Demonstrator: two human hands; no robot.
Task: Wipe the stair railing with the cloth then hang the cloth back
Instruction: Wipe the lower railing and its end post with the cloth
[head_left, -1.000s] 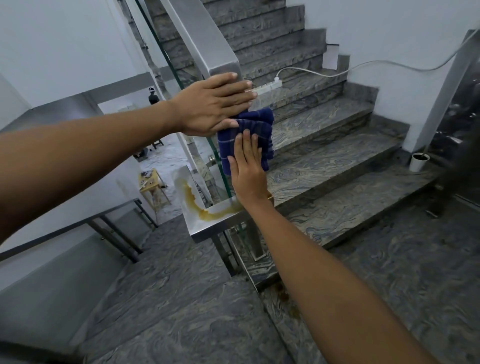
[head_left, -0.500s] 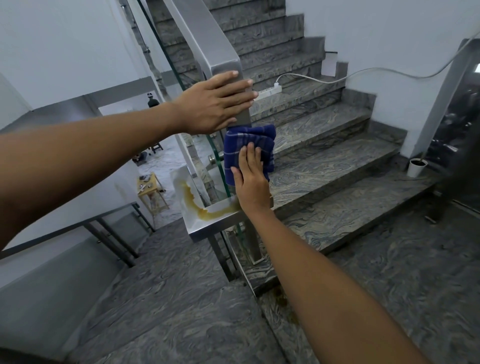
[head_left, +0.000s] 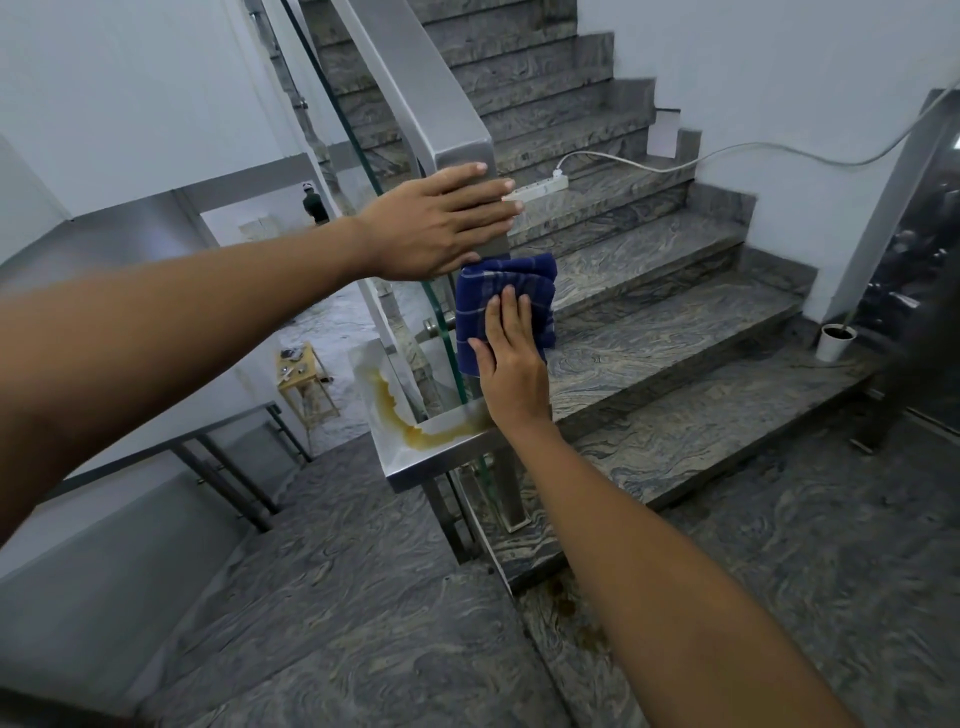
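The blue cloth (head_left: 506, 306) is lying flat against the upright steel post of the stair railing (head_left: 410, 78), just below the corner where the sloping handrail is turning downward; the post's long axis is running vertically, so the wiping stroke is probably going up or down along it; the right hand (head_left: 511, 364) is pressing the cloth with straight fingers from below, nearer to it; the left hand (head_left: 441, 223) is resting open and flat on the post directly above, its lower edge just touching the cloth's top.
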